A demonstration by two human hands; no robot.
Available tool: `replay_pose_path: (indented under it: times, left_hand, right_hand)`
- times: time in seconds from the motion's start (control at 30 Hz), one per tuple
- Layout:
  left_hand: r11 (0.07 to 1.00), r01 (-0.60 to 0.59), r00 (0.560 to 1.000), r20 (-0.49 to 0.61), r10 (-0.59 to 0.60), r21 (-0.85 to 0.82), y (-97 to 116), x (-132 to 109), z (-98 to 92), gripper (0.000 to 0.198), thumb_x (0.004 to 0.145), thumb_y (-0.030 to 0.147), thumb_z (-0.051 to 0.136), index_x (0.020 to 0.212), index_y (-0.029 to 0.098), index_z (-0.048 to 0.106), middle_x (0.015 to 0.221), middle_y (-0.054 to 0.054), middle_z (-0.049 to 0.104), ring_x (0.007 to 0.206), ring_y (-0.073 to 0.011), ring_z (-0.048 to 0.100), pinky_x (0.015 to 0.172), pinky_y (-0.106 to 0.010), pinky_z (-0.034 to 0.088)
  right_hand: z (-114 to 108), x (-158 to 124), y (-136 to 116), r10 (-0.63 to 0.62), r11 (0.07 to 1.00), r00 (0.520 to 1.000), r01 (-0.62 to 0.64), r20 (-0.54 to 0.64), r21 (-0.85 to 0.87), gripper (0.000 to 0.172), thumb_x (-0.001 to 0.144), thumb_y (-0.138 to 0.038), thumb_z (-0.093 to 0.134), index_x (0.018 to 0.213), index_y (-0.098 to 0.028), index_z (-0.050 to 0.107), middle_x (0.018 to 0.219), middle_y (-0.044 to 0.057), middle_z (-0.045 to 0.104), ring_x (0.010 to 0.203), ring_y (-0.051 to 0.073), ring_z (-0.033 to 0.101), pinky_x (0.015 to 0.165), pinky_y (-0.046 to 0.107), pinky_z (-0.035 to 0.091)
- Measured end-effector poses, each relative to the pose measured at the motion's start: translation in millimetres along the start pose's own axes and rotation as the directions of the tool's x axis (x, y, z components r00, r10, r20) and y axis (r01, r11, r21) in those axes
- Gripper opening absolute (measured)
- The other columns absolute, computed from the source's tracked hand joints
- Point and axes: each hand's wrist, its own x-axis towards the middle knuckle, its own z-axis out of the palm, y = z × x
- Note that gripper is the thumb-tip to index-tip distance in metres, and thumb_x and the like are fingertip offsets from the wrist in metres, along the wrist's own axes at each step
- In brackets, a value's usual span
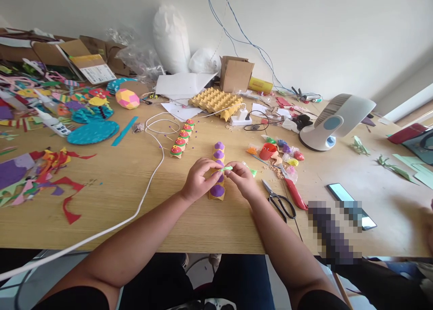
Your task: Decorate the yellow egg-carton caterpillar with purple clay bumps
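Between my left hand (202,177) and my right hand (241,177) is a small piece of light green modelling clay (227,168), pinched by the fingertips of both. Just beneath them stands a strip of egg carton (217,192) with a row of purple clay domes (219,145) on its cups; my fingers hide part of the middle. Up and to the left, a second carton strip carries red and green decorated domes (181,142). Behind my right hand lies a bag of green clay (252,170), partly covered.
Black-handled scissors (279,201), a red-handled knife (294,190), a red cup (268,151) and several clay bags (291,160) lie to the right. A white cable (149,184) crosses the left. A fan (334,120), an egg tray (216,102) and a phone (352,205) are farther out; another person's arm (365,278) reaches in.
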Motion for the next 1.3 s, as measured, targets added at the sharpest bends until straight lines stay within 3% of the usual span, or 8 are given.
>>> replay_pose_path:
  times: [0.17,0.33,0.5,0.83,1.1,1.3]
  left_hand:
    - [1.0,-0.01,0.999,0.038,0.01,0.002,-2.5,-0.5,1.6,0.031,0.09,0.022,0.07,0.121,0.025,0.067,0.106,-0.006,0.073,0.102,-0.0214,0.066,0.092,-0.04,0.053]
    - [0.996,-0.063,0.995,0.081,0.059,0.059,-1.4,1.4,0.8,0.02,0.091,0.024,0.07,0.111,0.025,0.072,0.099,-0.004,0.074,0.093,-0.0197,0.066,0.086,-0.038,0.053]
    - [0.994,-0.085,0.995,0.053,0.082,0.065,-2.9,1.6,-0.2,0.015,0.091,0.024,0.071,0.106,0.024,0.074,0.095,-0.004,0.073,0.092,-0.0188,0.065,0.085,-0.037,0.053]
    - [0.992,-0.124,0.991,0.053,0.122,0.04,0.1,1.8,-1.7,0.004,0.088,0.022,0.074,0.092,0.023,0.075,0.083,-0.003,0.072,0.084,-0.0173,0.063,0.078,-0.035,0.052]
    - [0.996,-0.053,0.997,0.057,0.049,0.07,-2.4,-0.1,2.2,0.035,0.089,0.026,0.073,0.124,0.024,0.069,0.101,-0.007,0.075,0.094,-0.0209,0.067,0.087,-0.039,0.054]
    - [0.994,-0.083,0.995,0.062,0.079,0.065,-5.8,-0.2,0.7,0.014,0.09,0.024,0.073,0.103,0.024,0.075,0.093,-0.005,0.076,0.089,-0.0197,0.066,0.082,-0.037,0.054]
  right_hand:
    - [1.2,-0.1,-0.8,0.014,1.0,0.999,-0.014,0.047,0.003,0.032,0.079,-0.051,0.081,0.09,-0.022,0.07,0.083,0.001,0.07,0.077,0.016,0.064,0.077,0.031,0.054]
    - [0.5,1.0,-0.1,0.057,0.998,0.99,-0.055,0.126,-0.023,0.034,0.079,-0.053,0.081,0.087,-0.02,0.073,0.082,0.002,0.072,0.079,0.016,0.064,0.079,0.03,0.053]
    - [-0.2,0.4,-3.8,0.069,0.996,0.985,-0.058,0.161,-0.071,0.037,0.082,-0.056,0.077,0.087,-0.019,0.075,0.081,0.003,0.071,0.078,0.017,0.063,0.079,0.031,0.052]
    - [-0.1,-1.8,-6.5,0.106,0.993,0.986,-0.099,0.125,-0.061,0.039,0.077,-0.055,0.081,0.07,-0.018,0.07,0.069,0.001,0.065,0.069,0.014,0.055,0.071,0.028,0.048]
    - [-4.2,0.3,1.5,0.107,0.994,0.994,-0.106,0.03,-0.032,0.036,0.076,-0.051,0.082,0.072,-0.019,0.068,0.068,-0.001,0.061,0.067,0.013,0.053,0.069,0.027,0.045]
    - [-2.6,0.1,-1.7,0.09,0.991,0.995,-0.084,0.047,-0.104,0.041,0.078,-0.058,0.078,0.07,-0.019,0.067,0.069,0.0,0.062,0.068,0.013,0.052,0.066,0.027,0.043]
